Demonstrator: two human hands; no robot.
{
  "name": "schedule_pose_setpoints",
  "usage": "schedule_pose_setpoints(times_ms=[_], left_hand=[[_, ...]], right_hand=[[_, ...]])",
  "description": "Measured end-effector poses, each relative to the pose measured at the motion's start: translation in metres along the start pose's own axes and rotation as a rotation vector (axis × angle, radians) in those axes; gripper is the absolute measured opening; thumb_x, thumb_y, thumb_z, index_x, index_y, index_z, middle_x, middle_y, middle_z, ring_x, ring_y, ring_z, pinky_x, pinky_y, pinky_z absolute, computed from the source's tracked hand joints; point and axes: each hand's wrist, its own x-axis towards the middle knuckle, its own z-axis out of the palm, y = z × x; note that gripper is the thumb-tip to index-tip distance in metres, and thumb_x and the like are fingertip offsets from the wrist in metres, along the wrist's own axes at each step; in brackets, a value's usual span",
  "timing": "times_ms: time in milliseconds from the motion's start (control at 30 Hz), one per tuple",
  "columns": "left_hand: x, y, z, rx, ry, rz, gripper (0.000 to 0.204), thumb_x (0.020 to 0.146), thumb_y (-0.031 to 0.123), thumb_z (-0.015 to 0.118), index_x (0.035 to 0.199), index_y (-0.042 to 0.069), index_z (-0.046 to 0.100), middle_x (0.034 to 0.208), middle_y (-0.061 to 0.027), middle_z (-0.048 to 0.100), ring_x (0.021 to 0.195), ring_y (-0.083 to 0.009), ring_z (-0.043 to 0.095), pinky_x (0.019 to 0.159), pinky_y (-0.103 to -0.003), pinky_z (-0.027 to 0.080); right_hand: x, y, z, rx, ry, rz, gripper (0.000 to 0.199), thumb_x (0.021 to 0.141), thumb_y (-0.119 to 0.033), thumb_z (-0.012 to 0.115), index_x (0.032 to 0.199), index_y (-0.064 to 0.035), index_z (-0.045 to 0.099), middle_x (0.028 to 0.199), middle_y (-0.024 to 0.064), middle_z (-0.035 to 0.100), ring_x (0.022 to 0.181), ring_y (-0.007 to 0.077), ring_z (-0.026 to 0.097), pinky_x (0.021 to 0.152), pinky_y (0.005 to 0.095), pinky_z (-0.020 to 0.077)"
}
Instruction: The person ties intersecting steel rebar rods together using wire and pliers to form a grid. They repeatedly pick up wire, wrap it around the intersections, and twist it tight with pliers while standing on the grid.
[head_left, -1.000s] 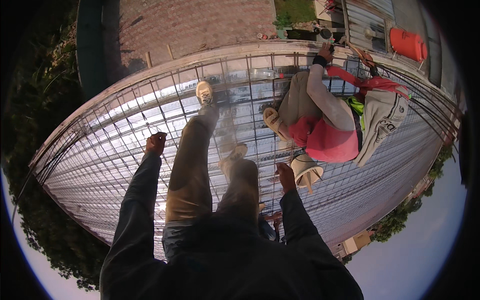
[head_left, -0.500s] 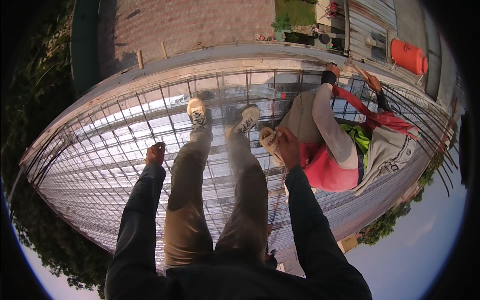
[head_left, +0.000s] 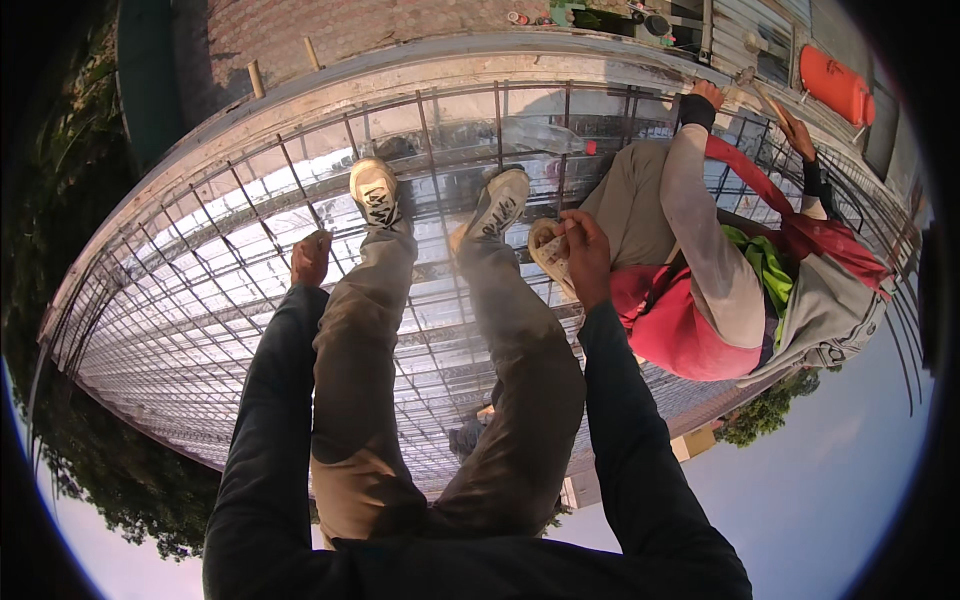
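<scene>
We stand on a grid of steel reinforcing bars (head_left: 300, 300) laid over a shiny sheet, both shoes planted on the bars near the far edge of the slab. Our left hand (head_left: 310, 258) is at about ten o'clock from the middle of the picture, closed in a fist; whether it holds anything inside we cannot tell, and it hangs just above the mesh beside our left knee. Our right hand (head_left: 585, 250), at about one o'clock, has its grip closed on a pale bundle of what looks like thin tie wire (head_left: 550, 255), held just right of our right shoe (head_left: 498, 203).

At two o'clock a co-worker in a grey top with a red garment (head_left: 680, 330) crouches on the same mesh, both hands reaching to the bars at the slab's far rim near an orange container (head_left: 838, 85).

As far as we can judge, the mesh is already laid out across the whole slab, bars crossing in both directions. Whether the crossings are tied is too small to tell. The wire bundle is in our hand and not at any crossing, so by our reading the tying around our feet is yet to be done. A clear plastic bottle (head_left: 545, 135) lies on the mesh at twelve o'clock.
</scene>
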Motion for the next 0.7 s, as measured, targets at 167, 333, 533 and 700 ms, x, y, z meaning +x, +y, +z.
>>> schedule_pose_setpoints(times_ms=[167, 333, 533, 700], left_hand=[[0.03, -0.005, 0.002, -0.045, 0.056, -0.015, 0.037, 0.1, 0.037, 0.063, 0.111, 0.004, 0.077, 0.093, -0.0222, 0.076, 0.088, -0.0354, 0.075, 0.078, -0.044, 0.056], [0.075, -0.027, 0.009, -0.011, 0.085, -0.058, 0.043, 0.104, 0.042, 0.06, 0.111, 0.002, 0.075, 0.085, -0.0208, 0.074, 0.08, -0.0324, 0.073, 0.074, -0.044, 0.054], [0.09, -0.03, 0.041, 0.028, 0.202, -0.134, 0.046, 0.104, 0.045, 0.061, 0.105, 0.0, 0.073, 0.081, -0.0173, 0.071, 0.075, -0.0279, 0.067, 0.071, -0.042, 0.051], [0.077, -0.014, 0.019, 0.22, -0.071, -0.102, 0.057, 0.092, 0.051, 0.074, 0.113, -0.002, 0.072, 0.094, -0.0195, 0.074, 0.087, -0.0298, 0.069, 0.081, -0.041, 0.053]], right_hand=[[0.004, -0.02, 0.007, 0.122, -0.051, -0.031, 0.026, 0.109, -0.01, 0.049, 0.13, -0.0032, 0.063, 0.084, 0.0009, 0.063, 0.07, 0.0063, 0.052, 0.066, 0.0249, 0.0453], [0.109, -0.013, 0.018, 0.3, -0.012, -0.212, 0.025, 0.108, -0.006, 0.047, 0.127, -0.0026, 0.064, 0.096, 0.0043, 0.067, 0.07, 0.0056, 0.051, 0.066, 0.0241, 0.0446], [0.223, -0.041, 0.023, 0.02, 0.084, -0.629, 0.027, 0.108, -0.019, 0.056, 0.126, -0.0039, 0.07, 0.091, 0.005, 0.069, 0.07, 0.0121, 0.058, 0.065, 0.0297, 0.0492], [0.26, -0.022, 0.019, -0.179, 0.2, -0.628, 0.028, 0.107, -0.025, 0.059, 0.126, -0.012, 0.075, 0.08, 0.005, 0.071, 0.071, 0.0174, 0.063, 0.07, 0.0374, 0.0526]])
